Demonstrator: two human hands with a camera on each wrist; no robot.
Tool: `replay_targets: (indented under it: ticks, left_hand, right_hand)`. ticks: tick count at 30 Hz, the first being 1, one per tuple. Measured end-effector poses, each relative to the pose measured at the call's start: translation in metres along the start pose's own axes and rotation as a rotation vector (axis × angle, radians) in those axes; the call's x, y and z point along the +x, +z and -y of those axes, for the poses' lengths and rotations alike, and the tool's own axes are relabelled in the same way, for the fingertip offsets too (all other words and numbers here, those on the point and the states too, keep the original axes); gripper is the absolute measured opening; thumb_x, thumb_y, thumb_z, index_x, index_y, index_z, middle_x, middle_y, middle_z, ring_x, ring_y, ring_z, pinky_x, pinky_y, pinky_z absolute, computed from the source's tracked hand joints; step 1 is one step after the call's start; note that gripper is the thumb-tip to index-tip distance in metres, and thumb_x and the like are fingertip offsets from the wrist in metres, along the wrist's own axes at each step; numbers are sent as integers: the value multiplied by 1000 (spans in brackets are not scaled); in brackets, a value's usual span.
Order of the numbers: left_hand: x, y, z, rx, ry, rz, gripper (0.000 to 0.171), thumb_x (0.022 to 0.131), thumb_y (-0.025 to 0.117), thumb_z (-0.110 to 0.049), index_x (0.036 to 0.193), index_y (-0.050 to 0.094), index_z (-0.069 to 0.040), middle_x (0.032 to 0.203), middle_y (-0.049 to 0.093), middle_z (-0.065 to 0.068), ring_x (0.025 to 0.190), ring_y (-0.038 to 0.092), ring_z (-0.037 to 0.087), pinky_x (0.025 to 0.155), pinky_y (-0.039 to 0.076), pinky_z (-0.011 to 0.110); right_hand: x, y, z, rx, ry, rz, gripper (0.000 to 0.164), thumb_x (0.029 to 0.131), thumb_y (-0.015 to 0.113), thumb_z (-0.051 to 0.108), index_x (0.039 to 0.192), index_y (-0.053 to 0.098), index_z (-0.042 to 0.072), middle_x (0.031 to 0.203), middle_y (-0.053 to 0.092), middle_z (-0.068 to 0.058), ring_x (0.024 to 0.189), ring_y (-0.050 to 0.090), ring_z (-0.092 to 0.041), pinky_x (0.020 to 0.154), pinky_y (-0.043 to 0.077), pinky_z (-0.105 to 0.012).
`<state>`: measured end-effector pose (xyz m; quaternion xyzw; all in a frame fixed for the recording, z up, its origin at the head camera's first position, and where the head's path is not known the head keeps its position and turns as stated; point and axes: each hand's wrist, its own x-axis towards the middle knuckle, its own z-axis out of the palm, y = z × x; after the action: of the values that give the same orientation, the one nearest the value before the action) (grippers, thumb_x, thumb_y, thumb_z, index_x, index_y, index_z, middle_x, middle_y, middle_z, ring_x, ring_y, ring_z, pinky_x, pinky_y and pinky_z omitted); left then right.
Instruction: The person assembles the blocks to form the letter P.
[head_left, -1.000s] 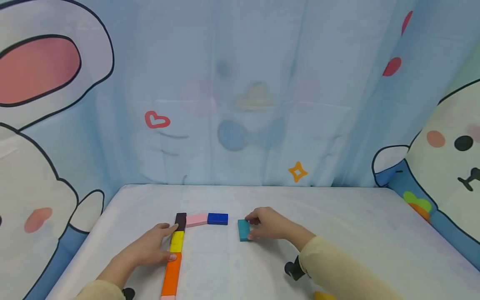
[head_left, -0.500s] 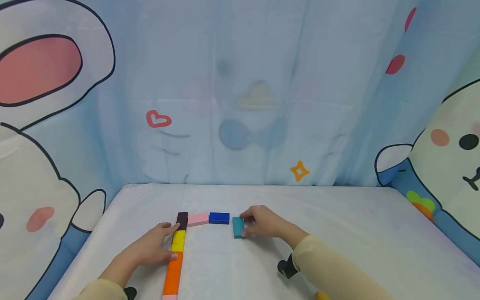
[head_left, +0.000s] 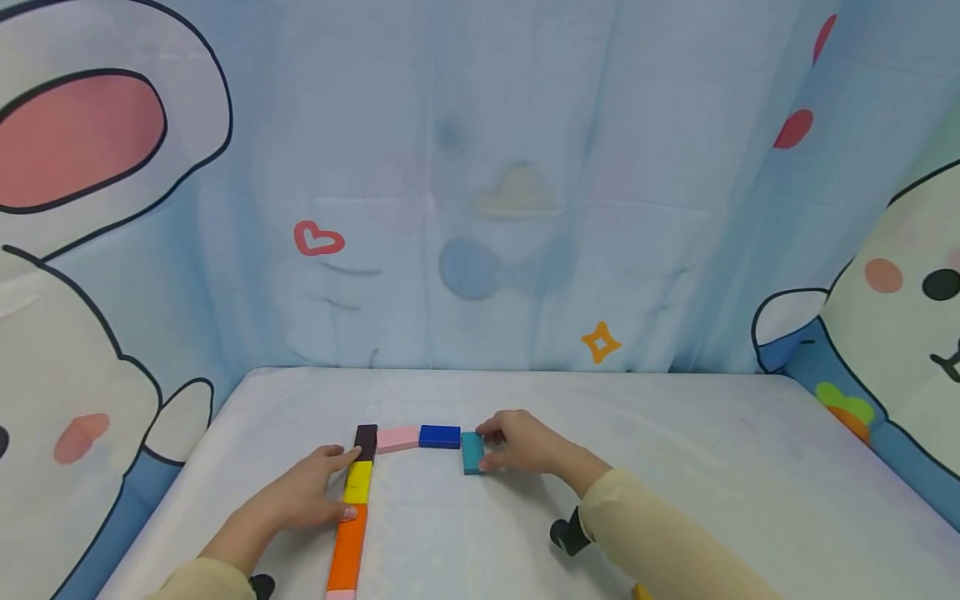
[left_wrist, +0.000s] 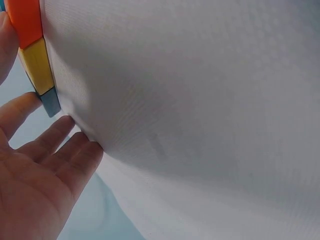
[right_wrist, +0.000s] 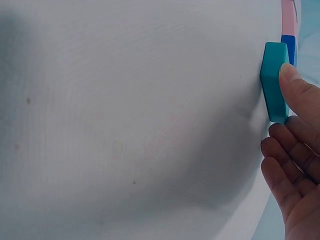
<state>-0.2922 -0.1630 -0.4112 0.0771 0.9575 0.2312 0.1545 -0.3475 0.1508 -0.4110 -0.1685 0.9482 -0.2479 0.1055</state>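
Teal block (head_left: 472,454): lay at three o'clock of the blue block (head_left: 439,437), its long side running twelve to six; twelve o'clock here was the far edge of the bench (head_left: 712,450) in the head view.
Right hand (head_left: 528,446): fingers narrow, pinching the teal block from its three o'clock side.
Left hand (head_left: 300,493): fingers wide, thumb on the orange block (head_left: 348,546), index finger at the dark block (head_left: 366,439), the yellow block (head_left: 359,483) between them.
Row: from the dark block, the pink block (head_left: 397,439) and blue block ran towards three o'clock; yellow and orange ran towards half past six.
Step in hand: apparently fitting the teal block to the row's end, the left hand probably steadying the other leg.
Next move: seemed to call for a slight nudge towards nine o'clock, if any, then a release that dragged nothing.
Blue-teal seam: a hairline at most; contact could not be told.
Right wrist view: showed the lower fingers loosely bent beneath the pinch, hidden from the head camera.
Left wrist view: showed the remaining fingers spread beside the row.
Head view: alone showed both legs joined at the dark corner.
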Motion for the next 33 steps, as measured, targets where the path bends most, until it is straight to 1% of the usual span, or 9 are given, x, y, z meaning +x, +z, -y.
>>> replay_targets:
  ticks: [9, 17, 33]
  left_hand:
    - [0, -1, -1, 2, 0, -4, 84, 81, 86, -26, 154, 47, -12, 155, 41, 28, 139, 44, 49, 112, 41, 68]
    - [0, -1, -1, 6, 0, -4, 84, 81, 87, -27, 154, 47, -12, 155, 41, 28, 139, 44, 48, 112, 41, 67]
    - [0, -1, -1, 4, 1, -2, 84, 81, 87, -28, 154, 47, -12, 155, 42, 28, 139, 44, 49, 111, 41, 67]
  right_hand:
    - [-1, -2, 5, -13, 7, 3, 50, 83, 87, 19, 127, 70, 2, 112, 72, -5, 102, 64, -16, 99, 57, -39]
    - [1, -1, 3, -14, 0, 12, 51, 84, 86, 20, 129, 69, 2, 115, 72, -6, 105, 64, -18, 102, 56, -41]
    - [1, -1, 3, -17, 2, 11, 52, 82, 87, 21, 128, 69, 2, 114, 72, -6, 104, 65, -18, 101, 56, -41]
